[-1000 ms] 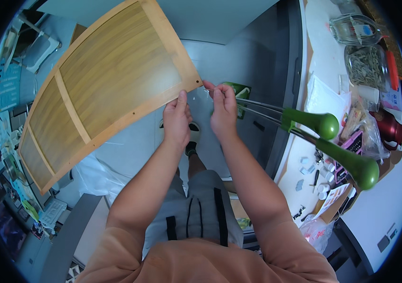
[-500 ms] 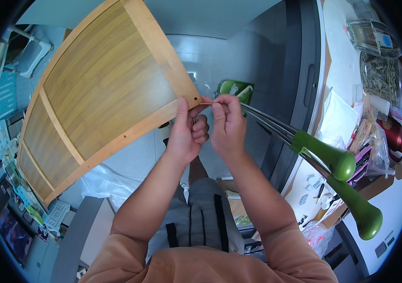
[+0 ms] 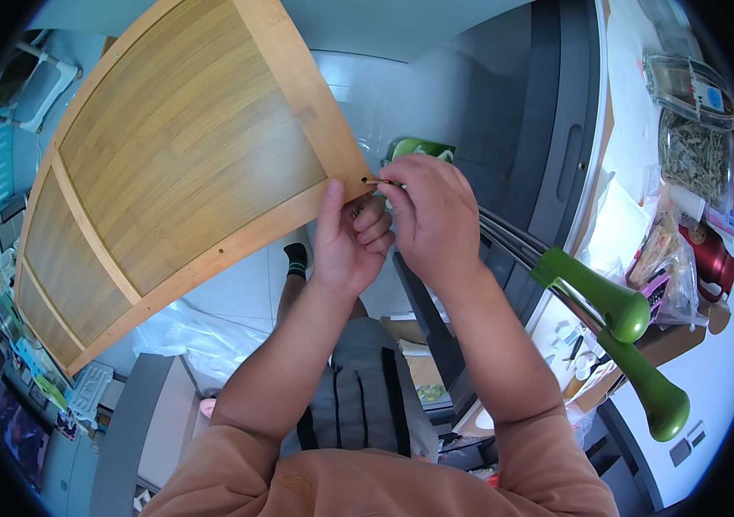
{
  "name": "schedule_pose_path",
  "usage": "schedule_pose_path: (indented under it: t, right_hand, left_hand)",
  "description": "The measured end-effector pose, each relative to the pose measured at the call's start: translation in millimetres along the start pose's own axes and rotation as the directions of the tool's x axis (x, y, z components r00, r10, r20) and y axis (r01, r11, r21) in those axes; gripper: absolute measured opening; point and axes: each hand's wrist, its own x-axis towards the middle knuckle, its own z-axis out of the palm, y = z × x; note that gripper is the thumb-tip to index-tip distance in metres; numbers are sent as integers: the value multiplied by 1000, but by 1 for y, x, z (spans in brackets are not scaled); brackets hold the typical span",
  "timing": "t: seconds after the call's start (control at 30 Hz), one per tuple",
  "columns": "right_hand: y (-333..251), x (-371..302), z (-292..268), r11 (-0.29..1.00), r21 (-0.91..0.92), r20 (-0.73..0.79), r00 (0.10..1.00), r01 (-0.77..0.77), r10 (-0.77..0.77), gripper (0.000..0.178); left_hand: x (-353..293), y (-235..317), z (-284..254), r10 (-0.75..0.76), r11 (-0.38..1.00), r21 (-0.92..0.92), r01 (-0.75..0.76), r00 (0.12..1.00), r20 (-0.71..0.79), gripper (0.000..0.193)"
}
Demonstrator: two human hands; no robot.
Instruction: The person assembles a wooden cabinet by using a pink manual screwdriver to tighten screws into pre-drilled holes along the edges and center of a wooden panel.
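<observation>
A large wooden panel (image 3: 186,129) with a pale frame and brown wood-grain boards slants across the upper left. My left hand (image 3: 348,246) grips its near right corner, thumb on top and fingers curled beneath. Something small and metallic shows among those curled fingers, too little visible to name. Close to the corner, my right hand (image 3: 436,215) pinches a thin, brownish pin-like piece (image 3: 373,181). Its tip is at a dark hole in the frame; whether it has entered I cannot tell. The right fingertips are partly hidden behind the hand.
Two green-handled tools with metal shafts (image 3: 591,293) jut out beside my right forearm. A white counter (image 3: 617,146) at right carries jars, bags and a red flask (image 3: 712,258). A green dustpan-like object (image 3: 423,149) lies on the floor, and plastic sheeting (image 3: 199,336) lies below the panel.
My right hand has turned with its back upward and brought the thin piece from beside the corner to the hole. My left hand keeps its grip. The view has shifted slightly.
</observation>
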Motion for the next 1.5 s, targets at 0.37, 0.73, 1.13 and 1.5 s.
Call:
schedule_pose_path:
  t: [0.37, 0.73, 1.13, 1.5]
  right_hand:
    - [-10, 18, -9, 904, -236, 292, 913, 357, -284, 22]
    - [-14, 34, -16, 766, -304, 555, 759, 566, -341, 22]
    - [-13, 44, -18, 635, -296, 634, 644, 714, -428, 15]
    - [-7, 39, -10, 543, -355, 635, 623, 761, -457, 14]
  left_hand:
    - [1, -2, 2, -1, 1000, 16, 1, 1000, -15, 35]
    - [6, -1, 4, 12, 999, -39, -9, 997, 76, 28]
    - [12, -3, -4, 0, 999, -42, 4, 996, 95, 26]
    - [12, 0, -1, -15, 999, -30, 17, 998, 57, 29]
